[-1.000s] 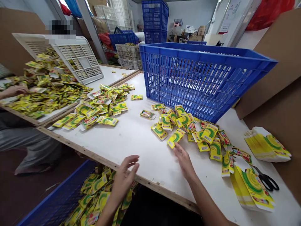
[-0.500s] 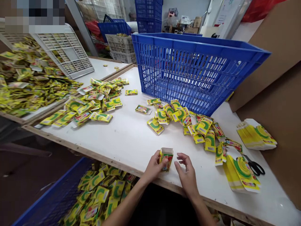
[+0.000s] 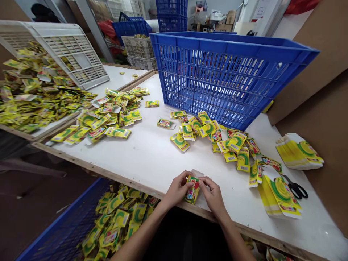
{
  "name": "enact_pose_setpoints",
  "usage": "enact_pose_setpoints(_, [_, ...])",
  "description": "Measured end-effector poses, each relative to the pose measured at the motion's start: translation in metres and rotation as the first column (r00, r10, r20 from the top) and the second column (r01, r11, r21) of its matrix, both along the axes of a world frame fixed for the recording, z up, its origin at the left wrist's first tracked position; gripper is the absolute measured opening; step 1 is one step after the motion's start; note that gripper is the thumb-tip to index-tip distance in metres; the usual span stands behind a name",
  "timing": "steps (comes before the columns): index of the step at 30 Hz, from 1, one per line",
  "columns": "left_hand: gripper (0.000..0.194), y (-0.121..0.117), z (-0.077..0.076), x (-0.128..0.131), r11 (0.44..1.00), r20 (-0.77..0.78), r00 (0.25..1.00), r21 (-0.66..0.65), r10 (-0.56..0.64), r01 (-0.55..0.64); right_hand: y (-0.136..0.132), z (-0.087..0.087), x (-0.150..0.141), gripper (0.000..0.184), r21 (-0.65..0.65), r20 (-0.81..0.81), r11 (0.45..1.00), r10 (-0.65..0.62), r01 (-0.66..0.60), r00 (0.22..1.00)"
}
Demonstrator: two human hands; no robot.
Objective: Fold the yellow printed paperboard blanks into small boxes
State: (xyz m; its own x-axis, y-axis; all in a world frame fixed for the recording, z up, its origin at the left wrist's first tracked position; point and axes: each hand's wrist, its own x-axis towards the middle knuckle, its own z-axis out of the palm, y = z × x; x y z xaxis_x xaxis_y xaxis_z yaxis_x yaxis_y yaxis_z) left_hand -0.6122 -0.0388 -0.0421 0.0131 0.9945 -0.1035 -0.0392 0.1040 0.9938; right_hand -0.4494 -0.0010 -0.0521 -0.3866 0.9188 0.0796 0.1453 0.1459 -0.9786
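Observation:
Near the front edge of the white table, my left hand [image 3: 176,189] grips a small yellow, green and red printed carton [image 3: 192,193]. A pale flap [image 3: 198,173] stands up at the carton's top end. My right hand [image 3: 213,195] is closed at the upper right of the same carton, with thumb and fingertips pinching its edge by the flap. Whether anything is inside the carton is hidden. Beyond my hands lies a loose heap of similar small cartons [image 3: 206,129].
A large blue crate [image 3: 231,72] stands behind the heap. On the right lie flat carton stacks [image 3: 280,195] and black-handled scissors [image 3: 297,190]. More cartons [image 3: 118,132] and a tipped white crate [image 3: 81,58] are at left. Below the edge sits a carton-filled blue bin [image 3: 67,221].
My right hand has moved left from beside the carton and now pinches its top edge. The carton has tilted, and its flap shows more. The view has shifted slightly.

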Motion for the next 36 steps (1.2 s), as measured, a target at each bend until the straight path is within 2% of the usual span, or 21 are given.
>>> enact_pose_setpoints(4, [0.019,0.000,0.003,-0.004,0.997,0.000,0.999,0.071,0.039,-0.039,0.000,-0.003,-0.009,0.022,0.014,-0.045,0.998,-0.063,0.063,0.997])
enact_pose_setpoints(6, [0.028,-0.001,0.004,-0.004,0.991,0.046,0.995,0.105,0.083,-0.088,-0.002,-0.004,-0.012,0.027,-0.025,-0.084,0.992,-0.124,0.122,0.989])
enact_pose_setpoints(8, [0.033,-0.001,0.005,-0.005,0.990,0.044,0.994,0.099,0.098,-0.102,-0.004,-0.004,-0.013,0.030,-0.027,-0.095,0.991,-0.134,0.132,0.986])
enact_pose_setpoints(12, [0.019,-0.001,0.010,-0.005,0.992,-0.144,0.985,0.101,0.094,-0.080,-0.005,0.002,-0.011,0.017,0.057,-0.045,0.996,-0.067,0.069,0.997])
enact_pose_setpoints(15, [0.018,0.001,0.014,-0.004,0.987,-0.197,0.972,0.124,0.127,-0.104,-0.007,0.006,-0.011,0.018,0.067,-0.035,0.992,-0.103,0.106,0.994])
enact_pose_setpoints(24, [0.019,0.009,0.013,0.001,0.982,-0.084,0.979,0.046,0.187,-0.184,0.001,0.012,-0.016,0.021,-0.010,0.017,0.985,-0.172,0.172,0.985])
enact_pose_setpoints(32, [0.022,0.000,0.006,-0.002,0.992,-0.128,0.984,0.063,0.121,-0.114,-0.010,0.004,-0.009,0.019,0.030,-0.028,0.994,-0.102,0.102,0.994])
enact_pose_setpoints(34, [0.020,-0.003,0.008,-0.003,0.986,-0.154,0.976,0.092,0.151,-0.138,-0.008,0.004,-0.008,0.021,0.030,-0.021,0.996,-0.078,0.078,0.997])
enact_pose_setpoints(36, [0.019,-0.010,0.013,-0.011,0.969,-0.179,0.955,0.120,0.237,-0.218,-0.001,0.005,-0.009,0.023,0.044,0.018,0.997,-0.068,0.067,0.998])
